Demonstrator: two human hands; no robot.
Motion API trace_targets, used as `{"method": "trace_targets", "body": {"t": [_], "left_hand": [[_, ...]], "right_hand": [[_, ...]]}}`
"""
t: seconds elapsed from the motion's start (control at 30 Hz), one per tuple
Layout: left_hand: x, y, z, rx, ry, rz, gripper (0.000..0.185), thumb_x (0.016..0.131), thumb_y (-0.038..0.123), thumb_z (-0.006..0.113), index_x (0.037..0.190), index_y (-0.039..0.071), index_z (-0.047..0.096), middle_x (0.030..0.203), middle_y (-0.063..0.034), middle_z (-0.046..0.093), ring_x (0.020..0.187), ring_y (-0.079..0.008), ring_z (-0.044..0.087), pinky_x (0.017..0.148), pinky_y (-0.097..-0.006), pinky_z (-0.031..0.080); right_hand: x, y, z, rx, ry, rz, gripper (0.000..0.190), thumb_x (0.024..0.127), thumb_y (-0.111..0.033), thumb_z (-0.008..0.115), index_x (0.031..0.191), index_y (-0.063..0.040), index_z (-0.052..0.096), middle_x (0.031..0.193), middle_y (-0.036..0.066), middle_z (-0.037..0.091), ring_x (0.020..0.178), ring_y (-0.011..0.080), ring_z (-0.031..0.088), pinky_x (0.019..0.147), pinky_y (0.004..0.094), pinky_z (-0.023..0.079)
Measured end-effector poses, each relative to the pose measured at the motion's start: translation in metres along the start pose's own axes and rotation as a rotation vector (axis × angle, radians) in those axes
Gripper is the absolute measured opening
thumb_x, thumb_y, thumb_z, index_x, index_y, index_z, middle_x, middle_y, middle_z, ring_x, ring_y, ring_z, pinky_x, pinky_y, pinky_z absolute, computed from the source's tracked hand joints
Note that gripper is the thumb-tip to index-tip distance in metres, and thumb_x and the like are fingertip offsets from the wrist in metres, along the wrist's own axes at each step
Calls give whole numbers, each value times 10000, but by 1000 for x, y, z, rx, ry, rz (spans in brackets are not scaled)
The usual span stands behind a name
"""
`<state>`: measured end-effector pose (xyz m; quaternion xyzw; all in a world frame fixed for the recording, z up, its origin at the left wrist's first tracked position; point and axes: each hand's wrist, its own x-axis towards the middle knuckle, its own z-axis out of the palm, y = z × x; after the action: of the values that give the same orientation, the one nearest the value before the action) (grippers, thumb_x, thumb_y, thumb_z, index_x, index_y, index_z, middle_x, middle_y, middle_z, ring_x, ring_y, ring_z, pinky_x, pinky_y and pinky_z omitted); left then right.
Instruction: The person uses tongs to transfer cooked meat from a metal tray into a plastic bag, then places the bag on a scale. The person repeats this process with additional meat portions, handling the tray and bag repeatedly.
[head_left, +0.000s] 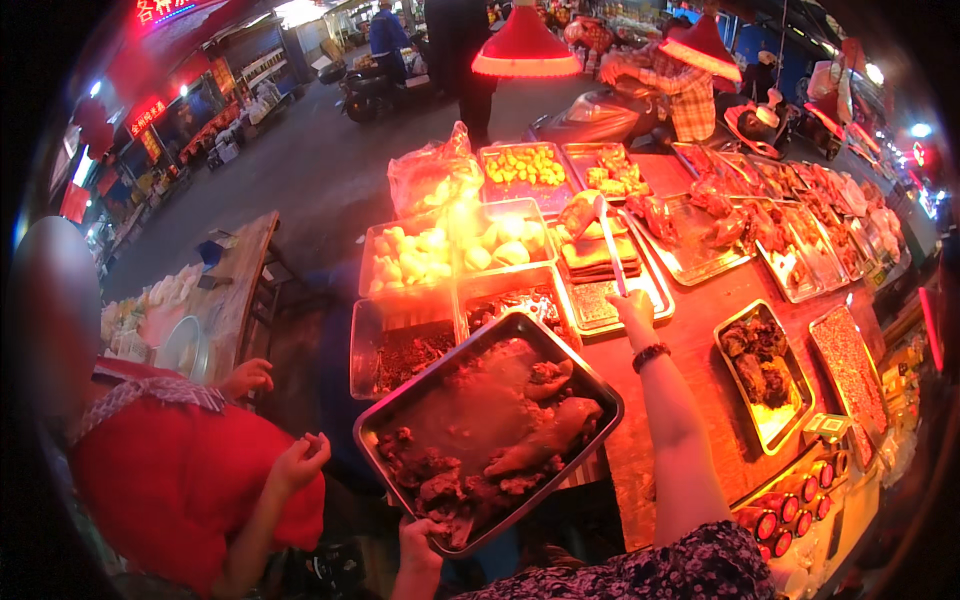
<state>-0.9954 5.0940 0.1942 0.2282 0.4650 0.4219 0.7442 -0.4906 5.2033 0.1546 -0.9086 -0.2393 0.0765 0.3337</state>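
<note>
My left hand (420, 551) grips the near corner of a deep metal tray (491, 531), which is tilted and turned diagonally. Large pieces of cooked meat (536, 442) and smaller chunks lie in it, along its near and right sides. With my right arm stretched forward, my right hand (632, 309) is closed on the near end of a long, slim utensil (611, 244), probably metal tongs. The utensil reaches over a metal tray (660, 304) holding stacked dark slabs (600, 259) and a rounded piece of food (579, 214). Whether its far end touches that food, I cannot tell.
Clear bins (360, 262) of pale food stand left of the slabs. Trays of meat (694, 277) line the stall's right side, with several jars (780, 502) nearer. Red lamps (525, 52) hang above. A person in red (180, 465) stands close on my left.
</note>
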Motion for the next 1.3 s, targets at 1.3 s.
{"method": "trace_targets", "body": {"t": [1.3], "left_hand": [[-486,-145,-57,675,-1128,-1044,265,582,-17,475,830,-62,557,854,-127,607,781,-277,620,652,-349,511]], "right_hand": [[-1150,130,-400,-41,1428,1054,239,727,-86,725,738,-22,495,632,-15,464,594,70,416,516,253,371]]}}
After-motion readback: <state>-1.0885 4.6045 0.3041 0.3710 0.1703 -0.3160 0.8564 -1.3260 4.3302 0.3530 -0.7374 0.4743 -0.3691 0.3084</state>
